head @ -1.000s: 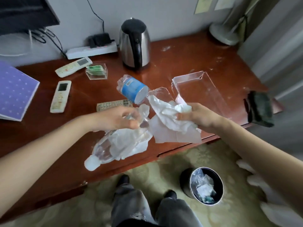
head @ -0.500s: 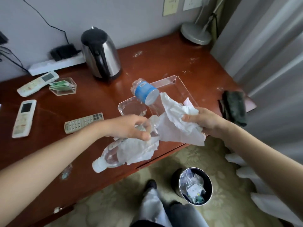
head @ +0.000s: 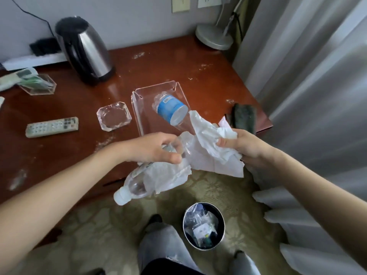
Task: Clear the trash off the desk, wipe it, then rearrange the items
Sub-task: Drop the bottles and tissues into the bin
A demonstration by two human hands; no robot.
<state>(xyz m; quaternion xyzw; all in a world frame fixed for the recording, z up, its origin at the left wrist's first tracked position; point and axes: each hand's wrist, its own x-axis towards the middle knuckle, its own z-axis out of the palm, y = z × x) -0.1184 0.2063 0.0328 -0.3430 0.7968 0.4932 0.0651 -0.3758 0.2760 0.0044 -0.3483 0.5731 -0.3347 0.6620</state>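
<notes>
My left hand point(head: 153, 148) grips a clear plastic bottle point(head: 135, 185), white cap down, together with a crumpled tissue point(head: 168, 175), just past the desk's point(head: 178, 62) front edge. A second bottle with a blue label point(head: 170, 110) sticks up between my hands. Its lower end is hidden behind my left fingers and the paper, so I cannot tell which hand holds it. My right hand point(head: 245, 147) clutches a larger wad of white tissue point(head: 210, 155). A round trash bin point(head: 203, 246), with rubbish inside, stands on the carpet below my hands.
On the desk are a clear acrylic tray point(head: 137, 108), a glass ashtray point(head: 114, 116), a grey remote point(head: 51, 127), a steel kettle point(head: 85, 48), a small clear box point(head: 37, 85) and a dark cloth point(head: 243, 116). A lamp base point(head: 213, 36) is at the back right, curtains point(head: 307, 76) on the right.
Both hands have carried the bottles and tissue rightward along the desk's front edge. The view has swung right, and the bin now lies almost under my hands.
</notes>
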